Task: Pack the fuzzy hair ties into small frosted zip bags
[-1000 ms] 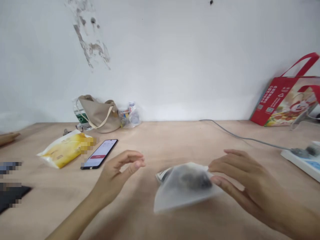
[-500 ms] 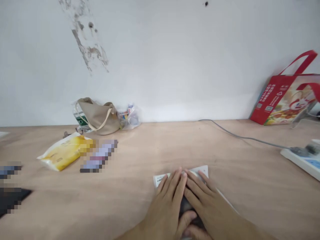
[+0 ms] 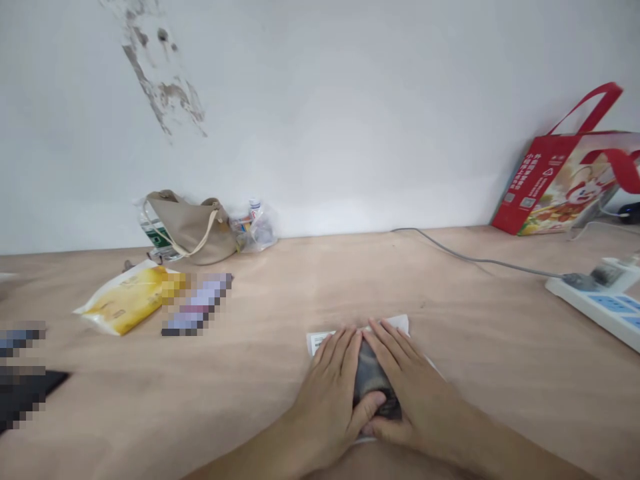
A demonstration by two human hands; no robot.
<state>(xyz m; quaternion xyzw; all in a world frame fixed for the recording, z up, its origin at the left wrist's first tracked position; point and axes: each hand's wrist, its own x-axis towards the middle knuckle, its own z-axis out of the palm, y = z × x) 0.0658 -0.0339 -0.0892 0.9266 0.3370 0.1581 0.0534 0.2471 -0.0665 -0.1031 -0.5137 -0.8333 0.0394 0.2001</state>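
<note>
While both hands press down near the front of the tabletop (image 3: 260,313), the fingers of the left hand (image 3: 325,407) and right hand (image 3: 415,400) lie spread on a frosted plastic pouch (image 3: 395,325), its dark item (image 3: 373,377) showing between the thumbs. Farther back sit a yellow packet (image 3: 127,299) and beige handbag (image 3: 190,230); a red gift bag (image 3: 555,187) leans at the rear right corner.

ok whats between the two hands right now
In the head view, a dark item inside a frosted plastic bag lies between the left hand and the right hand, with the left thumb resting across it.
</note>
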